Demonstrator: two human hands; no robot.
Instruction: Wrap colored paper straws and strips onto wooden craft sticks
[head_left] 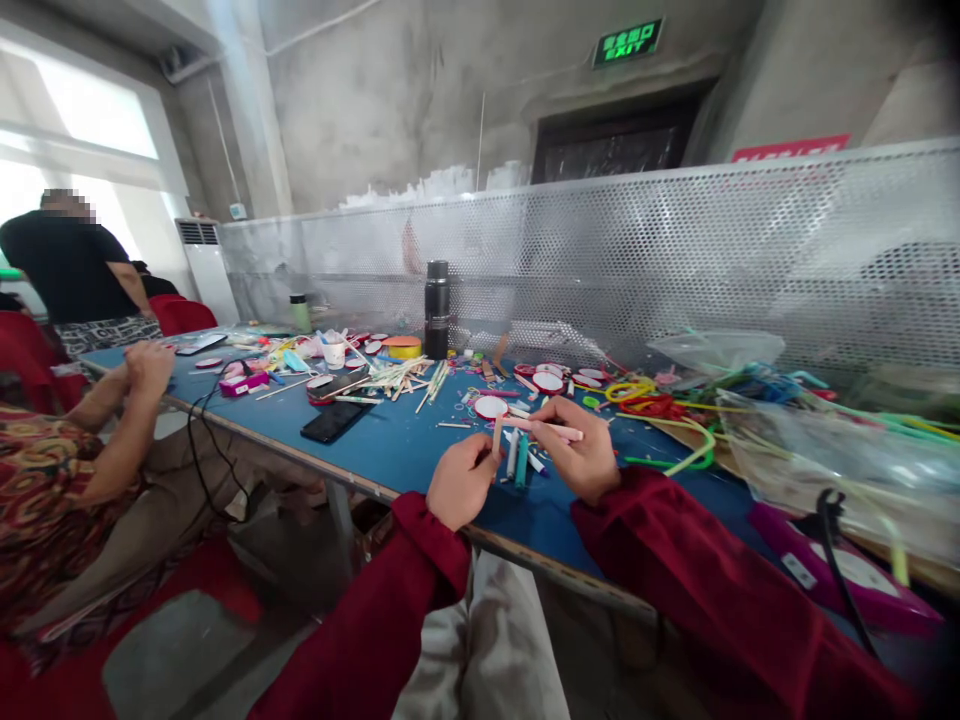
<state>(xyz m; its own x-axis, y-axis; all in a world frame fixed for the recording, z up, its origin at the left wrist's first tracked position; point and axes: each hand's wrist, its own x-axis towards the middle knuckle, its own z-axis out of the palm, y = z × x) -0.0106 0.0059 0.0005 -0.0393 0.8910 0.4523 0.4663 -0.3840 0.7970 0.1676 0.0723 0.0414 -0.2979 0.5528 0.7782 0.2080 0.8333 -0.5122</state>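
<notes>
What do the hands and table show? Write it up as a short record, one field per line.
Left hand: grips a flat stick
Right hand: holds a pink pen, far end close to the flat stick; contact unclear
Near hands: teal marker, white disc
Blue table, farther off: black bottle, black phone
Right end: clear plastic bag, purple box
Neighbour: seated person's hands, together

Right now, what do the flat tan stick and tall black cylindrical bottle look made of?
Flat tan stick: likely bare wood, matte, judging by its dull brownish surface. Tall black cylindrical bottle: perhaps coated metal, though plastic is possible; faint sheen, pale lettering.
</notes>
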